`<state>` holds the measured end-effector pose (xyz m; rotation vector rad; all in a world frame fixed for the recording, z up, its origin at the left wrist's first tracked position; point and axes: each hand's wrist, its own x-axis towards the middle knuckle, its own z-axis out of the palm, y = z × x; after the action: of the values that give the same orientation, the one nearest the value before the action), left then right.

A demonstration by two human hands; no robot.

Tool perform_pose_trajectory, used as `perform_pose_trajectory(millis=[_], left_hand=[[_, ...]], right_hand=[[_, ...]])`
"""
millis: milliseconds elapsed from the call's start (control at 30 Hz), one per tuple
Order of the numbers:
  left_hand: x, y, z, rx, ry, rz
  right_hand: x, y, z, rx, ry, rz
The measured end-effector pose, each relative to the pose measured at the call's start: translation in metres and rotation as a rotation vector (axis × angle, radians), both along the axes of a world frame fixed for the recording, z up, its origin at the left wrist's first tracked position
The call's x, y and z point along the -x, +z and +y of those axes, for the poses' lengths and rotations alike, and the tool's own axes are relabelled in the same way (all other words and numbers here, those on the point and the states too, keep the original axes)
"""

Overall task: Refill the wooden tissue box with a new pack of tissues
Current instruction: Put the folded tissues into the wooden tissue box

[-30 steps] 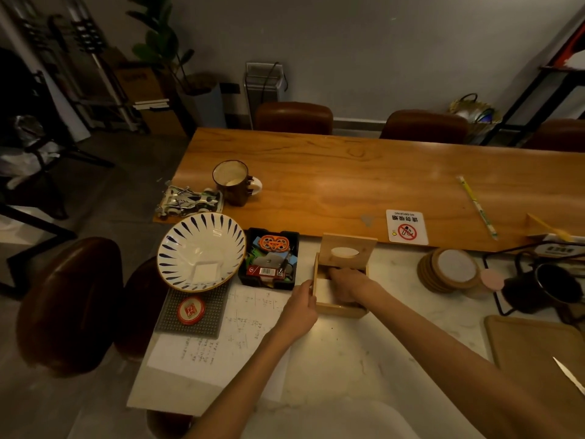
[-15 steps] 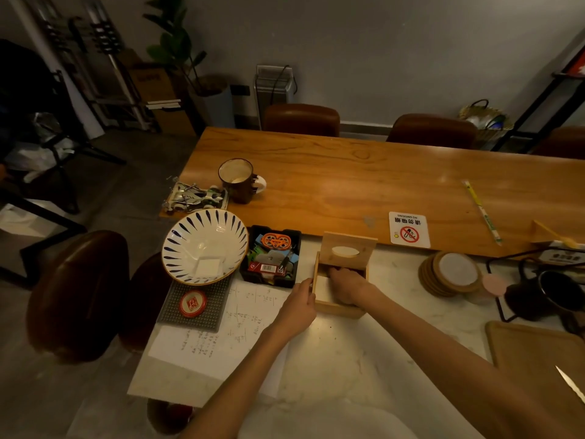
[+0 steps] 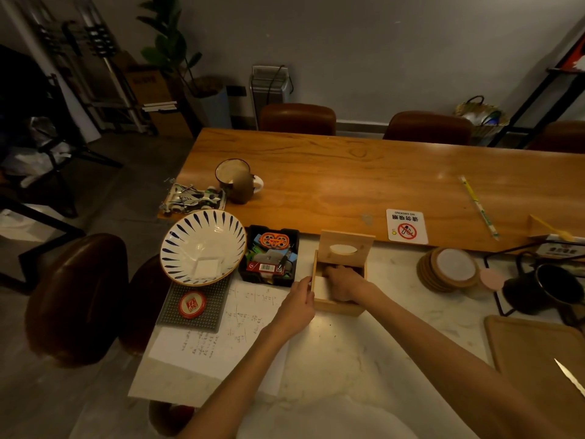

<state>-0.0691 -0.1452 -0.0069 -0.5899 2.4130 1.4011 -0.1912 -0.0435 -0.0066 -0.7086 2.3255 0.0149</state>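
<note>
The open light-wood tissue box (image 3: 340,304) sits near the far edge of the pale marble worktop (image 3: 348,359), its slotted lid (image 3: 345,248) raised. The left hand (image 3: 297,307) braces its left wall. The right hand (image 3: 343,282) reaches inside; its grip cannot be told. Tissue pack likely light and soft: grasp it by its long sides.

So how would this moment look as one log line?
box: lid up | right hand: inside box | left hand: on box's left wall | tissues: unclear
</note>
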Motion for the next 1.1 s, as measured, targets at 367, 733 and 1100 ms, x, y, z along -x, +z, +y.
perform_pose_trajectory(millis=[367, 733, 1100], left_hand=[[0.016, 0.003, -0.012, -0.101, -0.01, -0.098], [0.02, 0.011, -0.004, -0.566, 0.15, -0.049], [0.002, -0.005, 0.011, -0.788, 0.222, -0.044]], right_hand=[[-0.023, 0.016, 0.026, 0.325, -0.107, -0.049], [-0.052, 0.038, 0.077, 0.95, -1.193, -0.539], [-0.074, 0.046, 0.089, 0.963, -1.069, -0.539]])
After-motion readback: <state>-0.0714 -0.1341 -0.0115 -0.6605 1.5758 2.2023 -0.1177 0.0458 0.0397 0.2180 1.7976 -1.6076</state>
